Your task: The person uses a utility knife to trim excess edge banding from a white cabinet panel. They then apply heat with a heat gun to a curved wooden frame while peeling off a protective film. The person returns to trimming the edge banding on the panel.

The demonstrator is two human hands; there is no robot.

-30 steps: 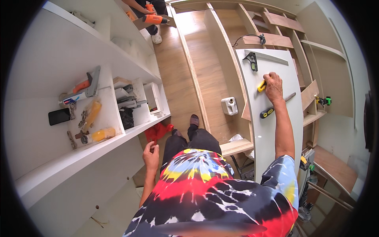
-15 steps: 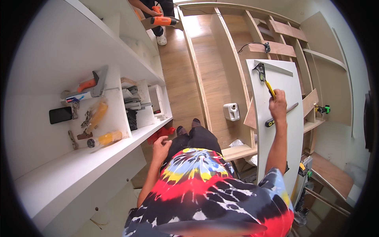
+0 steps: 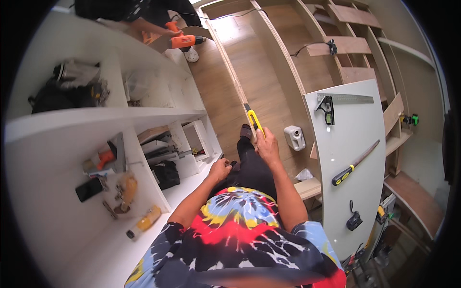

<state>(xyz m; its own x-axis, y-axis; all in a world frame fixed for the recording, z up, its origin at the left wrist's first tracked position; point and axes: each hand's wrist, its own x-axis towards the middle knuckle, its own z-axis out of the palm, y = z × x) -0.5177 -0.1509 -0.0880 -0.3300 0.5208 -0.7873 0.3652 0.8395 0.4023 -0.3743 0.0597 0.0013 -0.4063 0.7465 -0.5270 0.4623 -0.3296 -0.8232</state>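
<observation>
My right hand (image 3: pixel 268 146) is closed round a yellow utility knife (image 3: pixel 254 120), held in front of me over the floor and the wooden frame's left rail. Its dark front end points away from me. My left hand (image 3: pixel 221 170) hovers by my left thigh, fingers curled together; whatever they may hold is hidden. To the right lies a white panel (image 3: pixel 355 153). On it rest a combination square (image 3: pixel 328 110) at the far end, a file (image 3: pixel 355 163) with a black and yellow handle, and a small black tool (image 3: pixel 354 218) with a strap.
White shelving (image 3: pixel 115 113) along the left holds a dark phone (image 3: pixel 90 190), an orange-handled tool and a yellow tube (image 3: pixel 148 218). A co-worker at the far left holds an orange heat gun (image 3: pixel 185 42). A white jug (image 3: pixel 294 138) stands within the wooden frame (image 3: pixel 273 57).
My right hand has carried the knife left, off the white panel, to in front of my body. My left hand has shifted slightly right and forward. The co-worker shows more in view.
</observation>
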